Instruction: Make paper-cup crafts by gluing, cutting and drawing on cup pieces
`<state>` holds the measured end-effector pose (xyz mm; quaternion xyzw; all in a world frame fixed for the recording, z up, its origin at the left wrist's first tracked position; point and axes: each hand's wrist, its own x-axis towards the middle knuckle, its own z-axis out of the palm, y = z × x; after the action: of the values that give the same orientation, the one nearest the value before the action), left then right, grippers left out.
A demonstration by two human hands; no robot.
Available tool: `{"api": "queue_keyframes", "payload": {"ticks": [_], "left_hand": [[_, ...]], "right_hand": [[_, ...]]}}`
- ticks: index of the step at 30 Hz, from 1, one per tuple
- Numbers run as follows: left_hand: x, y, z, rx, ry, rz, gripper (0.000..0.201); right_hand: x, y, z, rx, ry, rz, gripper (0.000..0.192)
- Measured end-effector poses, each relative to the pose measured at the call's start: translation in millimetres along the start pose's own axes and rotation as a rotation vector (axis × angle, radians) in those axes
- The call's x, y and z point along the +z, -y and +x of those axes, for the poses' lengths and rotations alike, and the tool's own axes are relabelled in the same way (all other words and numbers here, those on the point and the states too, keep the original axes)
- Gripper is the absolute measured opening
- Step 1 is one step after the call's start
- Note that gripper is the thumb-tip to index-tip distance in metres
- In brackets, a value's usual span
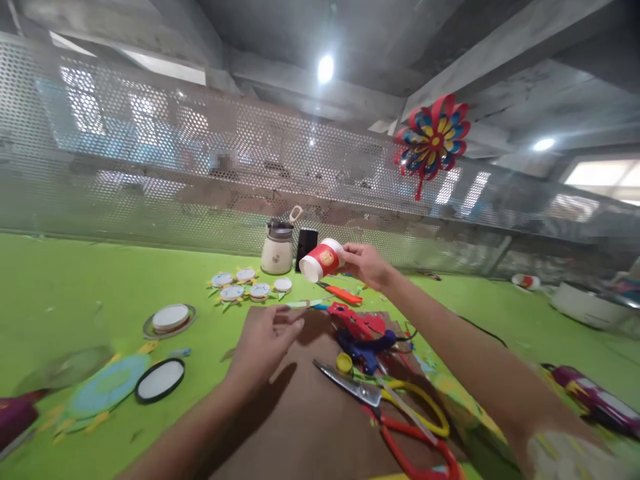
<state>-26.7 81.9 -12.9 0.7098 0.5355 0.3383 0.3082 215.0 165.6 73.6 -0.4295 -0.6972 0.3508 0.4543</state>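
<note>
My right hand [369, 265] grips a red and white paper cup [325, 259] near its base, with the cup tilted and its mouth toward the lower left. The cup is held in the air above the green table. Over the brown board [295, 413], my left hand [267, 340] is held empty, thumb and fingers apart. Near it on the board lie metal scissors [350, 385] with red handles, a yellow cap [345, 363] and a dark blue tool [367, 348] beside red cut pieces [357, 321]. An orange utility knife [345, 295] lies below the cup.
A white kettle-like jug [277, 253] and a black upright phone-like slab [306, 248] stand at the back. Several small turtle-like crafts [233, 293] lie left. A turquoise turtle shape [111, 390] and a black ring [160, 381] are nearer. A purple tool [597, 397] lies right.
</note>
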Motion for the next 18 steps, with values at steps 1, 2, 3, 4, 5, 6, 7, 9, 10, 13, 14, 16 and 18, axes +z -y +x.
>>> {"api": "queue_keyframes", "payload": {"ticks": [1,2,3,4,5,6,7,9,10,13,14,16,18], "left_hand": [[-1.9,-6.0,-2.4,-0.003,-0.006,-0.070,0.051],[-3.4,-13.0,-5.9,0.010,0.001,-0.179,0.056],[-4.2,-20.6,-10.0,-0.002,0.019,-0.457,0.059],[-4.2,-28.3,-14.6,-0.013,0.054,-0.672,0.062],[-3.4,-35.6,-19.2,-0.012,0.063,-0.805,0.065],[-1.9,-42.1,-23.6,-0.014,0.085,-0.911,0.066],[0.0,-47.7,-27.6,-0.014,0.104,-0.965,0.064],[3.9,-55.8,-33.4,-0.005,0.098,-0.979,0.057],[5.3,-58.4,-35.0,0.007,0.079,-0.956,0.054],[6.4,-61.1,-35.0,0.065,0.018,-0.845,0.051],[6.1,-60.3,-33.8,0.079,0.013,-0.808,0.052],[5.8,-55.9,-30.6,0.067,0.024,-0.741,0.054],[6.6,-48.9,-28.0,0.006,0.063,-0.693,0.058]], "right_hand": [[7.0,0.6,-16.9,-0.013,0.004,0.057,0.038],[13.9,1.3,-32.9,-0.026,0.001,0.105,0.042],[20.5,2.2,-47.8,-0.041,-0.010,0.143,0.045],[26.7,3.5,-61.7,-0.055,-0.025,0.169,0.046],[32.3,5.2,-74.5,-0.068,-0.039,0.184,0.044],[37.2,7.3,-86.0,-0.082,-0.051,0.186,0.042],[41.3,9.5,-96.4,-0.093,-0.054,0.179,0.038],[46.5,13.8,-113.0,-0.116,-0.060,0.164,0.033],[47.7,15.4,-119.4,-0.128,-0.065,0.158,0.032],[46.1,15.9,-131.5,-0.154,-0.083,0.140,0.031],[44.6,14.5,-133.8,-0.159,-0.089,0.133,0.031],[42.0,9.5,-137.1,-0.162,-0.099,0.114,0.029],[41.9,3.2,-140.1,-0.161,-0.111,0.091,0.027]]}}
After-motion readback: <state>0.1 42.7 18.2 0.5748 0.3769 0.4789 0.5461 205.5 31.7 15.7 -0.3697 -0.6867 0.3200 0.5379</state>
